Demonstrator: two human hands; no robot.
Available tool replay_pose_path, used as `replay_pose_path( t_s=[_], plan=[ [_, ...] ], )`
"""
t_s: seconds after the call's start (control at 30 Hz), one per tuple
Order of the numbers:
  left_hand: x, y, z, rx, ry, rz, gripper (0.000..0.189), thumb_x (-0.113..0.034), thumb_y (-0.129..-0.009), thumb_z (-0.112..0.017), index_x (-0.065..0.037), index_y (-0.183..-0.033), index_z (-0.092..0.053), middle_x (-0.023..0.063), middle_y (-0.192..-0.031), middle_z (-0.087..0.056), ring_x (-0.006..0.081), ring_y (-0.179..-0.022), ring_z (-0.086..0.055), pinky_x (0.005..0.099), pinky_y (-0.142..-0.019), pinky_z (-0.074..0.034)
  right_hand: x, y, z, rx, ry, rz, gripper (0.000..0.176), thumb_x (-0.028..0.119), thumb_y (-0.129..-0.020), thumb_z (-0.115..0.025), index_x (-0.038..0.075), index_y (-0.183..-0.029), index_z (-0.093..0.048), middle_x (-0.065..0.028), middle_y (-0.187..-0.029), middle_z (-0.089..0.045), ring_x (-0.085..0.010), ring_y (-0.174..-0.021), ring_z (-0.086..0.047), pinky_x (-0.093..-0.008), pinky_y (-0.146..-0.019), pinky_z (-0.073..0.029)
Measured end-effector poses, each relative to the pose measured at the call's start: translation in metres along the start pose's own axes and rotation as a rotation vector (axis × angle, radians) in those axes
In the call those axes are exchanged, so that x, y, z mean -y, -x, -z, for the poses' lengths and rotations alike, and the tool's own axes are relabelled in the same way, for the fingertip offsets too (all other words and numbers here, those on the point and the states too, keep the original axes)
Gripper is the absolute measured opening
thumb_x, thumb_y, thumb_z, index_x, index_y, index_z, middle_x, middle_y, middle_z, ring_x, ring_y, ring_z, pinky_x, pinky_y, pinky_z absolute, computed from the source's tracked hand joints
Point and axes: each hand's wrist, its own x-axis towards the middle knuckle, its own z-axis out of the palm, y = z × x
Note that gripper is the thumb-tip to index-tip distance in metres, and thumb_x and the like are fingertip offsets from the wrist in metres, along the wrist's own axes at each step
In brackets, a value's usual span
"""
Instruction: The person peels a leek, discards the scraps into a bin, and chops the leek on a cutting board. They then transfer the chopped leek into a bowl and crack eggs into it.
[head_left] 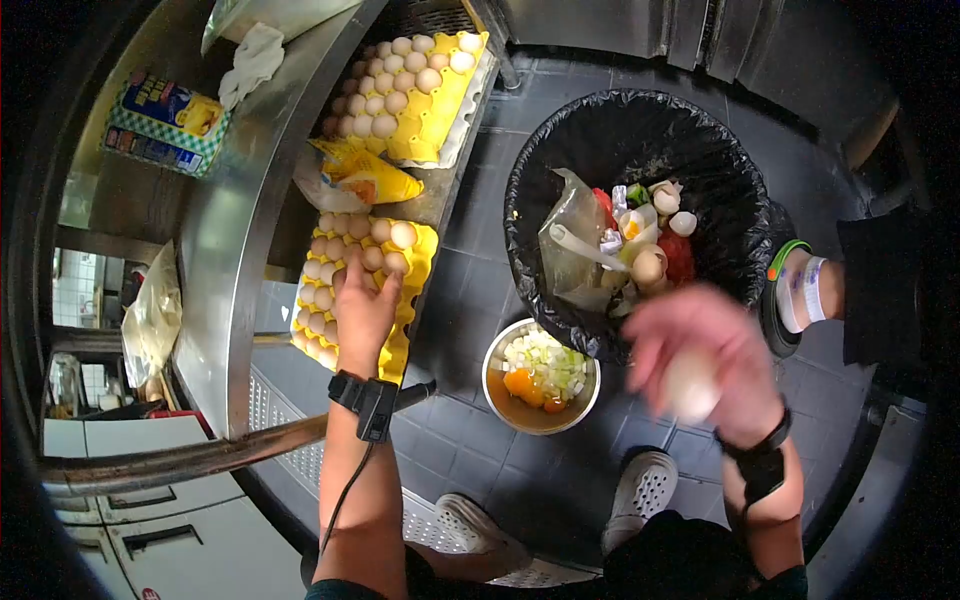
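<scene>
My left hand (363,312) reaches into the near yellow egg tray (424,262), thumb and fingers apart, with its fingertips among the eggs (373,258). My right hand (712,345), smeared by motion, is closed around a pale egg (691,386) near the bin's front edge. On the floor between my hands stands a metal bowl (488,384) with chopped pale and green vegetables (545,362) and several raw yolks (520,383). Beyond it, a bin lined with a black bag (560,130) contains broken eggshells (649,266) and plastic wrappers.
A second egg tray (432,115) sits farther back on the shelf, with a yellow plastic bag (372,182) between the trays. To the left is a steel counter (262,190) with a cloth (254,64). Another person's foot (800,285) is beside the bin.
</scene>
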Motion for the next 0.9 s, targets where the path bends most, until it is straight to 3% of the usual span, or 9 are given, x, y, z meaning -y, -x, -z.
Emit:
replay_pose_path(
  t_s=[0.1,0.17,0.23,0.43,0.63,0.67,0.7,0.77,0.9],
  plan=[
    [0.004,-0.011,-0.006,0.069,-0.102,-0.226,0.064,-0.024,-0.087,-0.079,0.001,-0.141,-0.056,0.0320,-0.121,-0.059,0.0468,-0.115,-0.060,0.0482,-0.100,-0.050,-0.039,-0.001,-0.018,0.320,-0.010,-0.519,0.037,0.029,-0.104,-0.062,0.005,-0.133,-0.064,-0.0078,-0.111,-0.068,-0.0105,-0.092,-0.065,-0.0277,-0.084,-0.053],
    [0.007,-0.017,-0.015,0.075,-0.147,-0.204,0.058,-0.020,-0.086,-0.077,0.001,-0.136,-0.058,0.0319,-0.118,-0.060,0.0473,-0.114,-0.060,0.0495,-0.099,-0.050,-0.092,0.006,-0.012,0.272,-0.040,-0.641,0.037,0.031,-0.104,-0.060,0.005,-0.130,-0.064,-0.0083,-0.111,-0.068,-0.0114,-0.098,-0.065,-0.0287,-0.083,-0.054],
    [0.012,-0.025,-0.025,0.173,-0.190,-0.092,0.047,-0.016,-0.084,-0.075,0.003,-0.126,-0.062,0.0319,-0.115,-0.062,0.0479,-0.110,-0.061,0.0500,-0.096,-0.051,-0.143,0.018,0.008,0.075,-0.428,-0.765,0.036,0.027,-0.105,-0.055,0.004,-0.132,-0.062,-0.0096,-0.114,-0.067,-0.0160,-0.102,-0.065,-0.0299,-0.084,-0.055],
    [0.027,-0.033,-0.044,0.003,-0.100,-0.074,0.035,-0.012,-0.082,-0.074,0.004,-0.111,-0.064,0.0299,-0.108,-0.065,0.0474,-0.101,-0.064,0.0496,-0.090,-0.053,-0.186,0.024,0.019,-0.218,-0.388,-0.696,0.036,0.014,-0.103,-0.048,0.002,-0.136,-0.057,-0.0134,-0.121,-0.066,-0.0250,-0.109,-0.067,-0.0353,-0.091,-0.058],
    [0.015,-0.021,-0.023,-0.027,0.107,0.057,0.031,-0.013,-0.082,-0.076,0.003,-0.107,-0.065,0.0273,-0.102,-0.068,0.0411,-0.091,-0.068,0.0433,-0.083,-0.056,-0.197,0.000,0.027,-0.286,-0.379,-0.621,0.042,0.026,-0.105,-0.051,0.001,-0.138,-0.055,-0.0194,-0.128,-0.064,-0.0276,-0.111,-0.067,-0.0373,-0.093,-0.054],
    [0.013,-0.011,-0.018,-0.082,0.056,0.026,0.030,-0.012,-0.086,-0.076,0.002,-0.109,-0.064,0.0215,-0.102,-0.070,0.0313,-0.089,-0.070,0.0395,-0.080,-0.057,-0.200,-0.002,0.029,-0.295,-0.384,-0.599,0.041,0.026,-0.105,-0.051,0.002,-0.138,-0.055,-0.0190,-0.128,-0.065,-0.0279,-0.113,-0.067,-0.0369,-0.092,-0.053],
    [0.001,0.001,-0.007,-0.009,0.296,0.078,0.040,-0.013,-0.094,-0.072,0.004,-0.127,-0.058,0.0140,-0.107,-0.070,0.0221,-0.097,-0.068,0.0352,-0.080,-0.056,-0.207,0.001,0.031,-0.323,-0.395,-0.580,0.040,0.026,-0.106,-0.051,0.002,-0.137,-0.055,-0.0186,-0.128,-0.065,-0.0282,-0.115,-0.066,-0.0364,-0.091,-0.053],
    [-0.040,0.041,-0.003,-0.086,0.716,0.162,0.046,-0.010,-0.096,-0.069,0.002,-0.137,-0.053,0.0135,-0.116,-0.066,0.0190,-0.097,-0.067,0.0329,-0.081,-0.057,-0.232,0.002,0.039,-0.272,-0.092,-0.355,0.036,0.022,-0.106,-0.052,0.003,-0.136,-0.056,-0.0179,-0.130,-0.064,-0.0289,-0.120,-0.064,-0.0391,-0.099,-0.052],
    [-0.090,0.134,-0.013,-0.039,0.759,0.095,0.050,-0.003,-0.097,-0.066,0.000,-0.143,-0.050,0.0138,-0.127,-0.061,0.0209,-0.105,-0.065,0.0333,-0.093,-0.054,-0.242,-0.008,0.039,-0.251,-0.206,-0.217,0.033,0.009,-0.107,-0.051,-0.004,-0.136,-0.055,-0.0147,-0.136,-0.063,-0.0206,-0.116,-0.066,-0.0358,-0.101,-0.057]
  ],
)
